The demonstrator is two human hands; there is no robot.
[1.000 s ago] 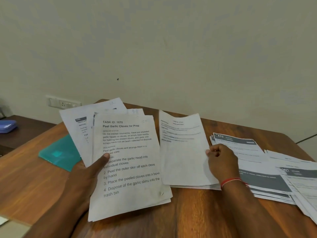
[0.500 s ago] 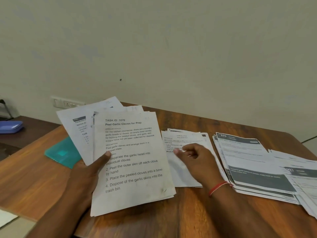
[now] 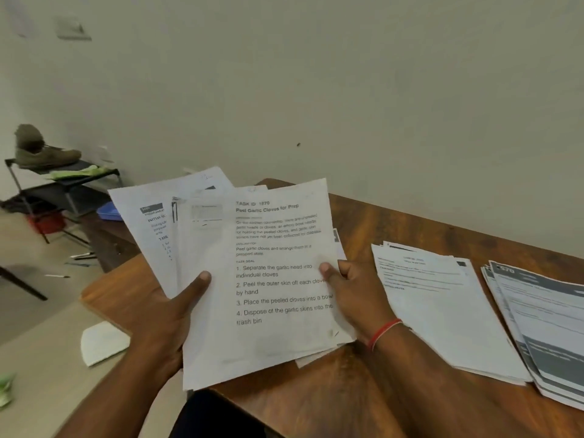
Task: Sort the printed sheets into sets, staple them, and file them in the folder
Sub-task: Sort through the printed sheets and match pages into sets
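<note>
A room in a home used as an office: a wooden desk point(image 3: 395, 222) stands against a plain wall point(image 3: 347, 90), with stacks of printed sheets point(image 3: 442, 308) just right of the right hand point(image 3: 357, 292). Far left of the left hand point(image 3: 164, 314), a metal rack point(image 3: 68, 192) carries a shoe point(image 3: 44, 151), and pens point(image 3: 82, 256) lie on the floor point(image 3: 38, 311).

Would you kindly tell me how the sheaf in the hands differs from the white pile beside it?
The sheaf is held up and fanned, gripped by the left hand and right hand; the white pile lies flat on the table, untouched. The sheaf's top sheet carries large numbered steps; the white pile's top sheet shows small print near its top. Both are white printed sheets.
</note>
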